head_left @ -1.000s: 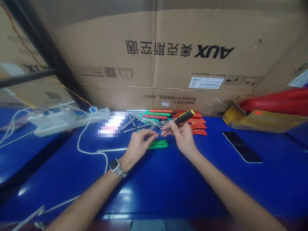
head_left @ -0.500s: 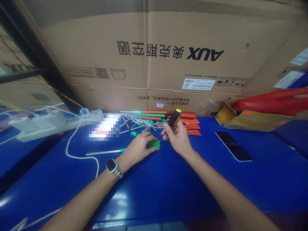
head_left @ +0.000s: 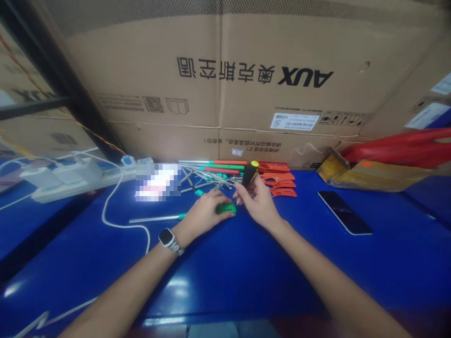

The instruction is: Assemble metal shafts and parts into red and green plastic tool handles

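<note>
My left hand [head_left: 206,210] is closed around the green handle [head_left: 226,208] of a tool on the blue table. From the hand's other side a thin metal rod [head_left: 155,218] with a green collar points left. In my right hand [head_left: 259,202] is a screwdriver [head_left: 250,172] with a black and yellow handle, its butt tilted up. The screwdriver's low end is near the handle's right end; whether it touches cannot be made out. Just behind my hands lie metal rods with red and green handles [head_left: 229,167], loose metal pieces and several orange plastic parts [head_left: 282,178].
A phone [head_left: 343,212] lies on the right, before an open carton [head_left: 384,176] with red plastic. Left are a power strip [head_left: 70,185], a white cable [head_left: 105,211] and a pixelated bright patch. A big cardboard sheet [head_left: 211,108] stands behind the blue table [head_left: 282,281].
The view has shifted slightly. The screwdriver handle has moved a little left relative to the things behind it, with my right hand. My left hand keeps its hold on the green handle.
</note>
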{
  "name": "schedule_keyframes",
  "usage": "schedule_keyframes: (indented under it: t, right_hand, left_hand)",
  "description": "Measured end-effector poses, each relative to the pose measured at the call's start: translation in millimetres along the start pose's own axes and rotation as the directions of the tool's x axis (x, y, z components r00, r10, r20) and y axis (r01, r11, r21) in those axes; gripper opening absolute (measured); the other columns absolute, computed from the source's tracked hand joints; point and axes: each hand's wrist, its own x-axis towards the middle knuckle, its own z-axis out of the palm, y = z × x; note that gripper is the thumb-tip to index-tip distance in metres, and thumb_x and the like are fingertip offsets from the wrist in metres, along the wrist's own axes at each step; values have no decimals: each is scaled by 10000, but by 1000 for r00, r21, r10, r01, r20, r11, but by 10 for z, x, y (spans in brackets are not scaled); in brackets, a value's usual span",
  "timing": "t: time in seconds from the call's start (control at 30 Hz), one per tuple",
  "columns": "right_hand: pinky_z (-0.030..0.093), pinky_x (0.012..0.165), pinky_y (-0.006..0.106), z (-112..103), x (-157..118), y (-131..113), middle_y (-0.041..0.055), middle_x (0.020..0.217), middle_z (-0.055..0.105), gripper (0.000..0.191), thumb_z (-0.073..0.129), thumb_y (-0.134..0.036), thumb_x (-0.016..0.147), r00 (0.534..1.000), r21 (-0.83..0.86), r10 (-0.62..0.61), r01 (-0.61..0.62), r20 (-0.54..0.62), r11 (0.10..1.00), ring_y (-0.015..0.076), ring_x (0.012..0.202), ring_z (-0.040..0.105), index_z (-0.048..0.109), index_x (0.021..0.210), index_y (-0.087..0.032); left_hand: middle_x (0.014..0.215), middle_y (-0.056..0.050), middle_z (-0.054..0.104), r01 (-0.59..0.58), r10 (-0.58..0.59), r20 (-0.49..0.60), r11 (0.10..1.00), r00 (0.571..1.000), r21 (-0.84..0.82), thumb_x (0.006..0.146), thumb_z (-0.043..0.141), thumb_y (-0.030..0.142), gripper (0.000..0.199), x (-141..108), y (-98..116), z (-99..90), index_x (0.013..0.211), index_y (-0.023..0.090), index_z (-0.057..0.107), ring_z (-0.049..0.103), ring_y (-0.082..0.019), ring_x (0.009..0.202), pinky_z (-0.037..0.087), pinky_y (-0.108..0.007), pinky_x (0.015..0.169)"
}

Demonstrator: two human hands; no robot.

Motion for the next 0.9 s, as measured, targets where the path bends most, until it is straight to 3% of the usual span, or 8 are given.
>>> schedule_keyframes:
  t: [0.33,0.77,0.9]
  right_hand:
    - [556,572,287,-24,68,-25,-15,750,668,317,685,-441,862,997,81,49,-53,53,995,140,573,637,532,1042,-231]
    - [523,595,319,17,94,-48,5,802,681,292,697,-397,856,998,14,9,-10,60,1000,179,631,627,579,1085,-259]
    - [496,615,311,23,133,-39,9,839,670,255,704,-371,840,998,-118,-62,62,5,991,176,667,602,600,1036,-245]
  left_hand:
    - [1063,-67,687,23,-23,4,1000,1000,9,844,725,394,265,12,-14,-8,1051,229,721,640,-244,999,511,-373,891]
    - [1094,-67,699,24,-24,-24,1000,999,-3,829,736,385,254,9,-1,-12,1033,234,724,645,-255,1011,510,-396,895]
    - [1029,-62,718,52,-57,-118,997,991,-50,835,723,365,217,49,92,-46,995,219,717,646,-247,978,504,-392,882]
